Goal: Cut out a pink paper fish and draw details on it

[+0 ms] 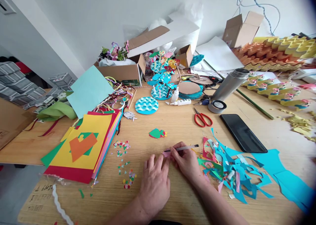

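My left hand [154,182] lies flat on the wooden table [177,126], fingers stretched, its fingertips pressing a small pink paper piece [167,154]. My right hand [185,160] is closed round a thin white pen-like tool [184,148], whose tip meets that pink piece. A finished green and red paper fish [157,133] lies just beyond the hands. Tiny coloured paper bits [124,162] are scattered to the left of my left hand.
Stacked coloured paper sheets [84,146] lie at left, blue and mixed paper scraps [232,172] at right. Red scissors [202,118], a black phone [243,132], a steel flask [228,85], a glue bottle [181,102], blue wave discs [146,105] and cardboard boxes [123,70] sit further back.
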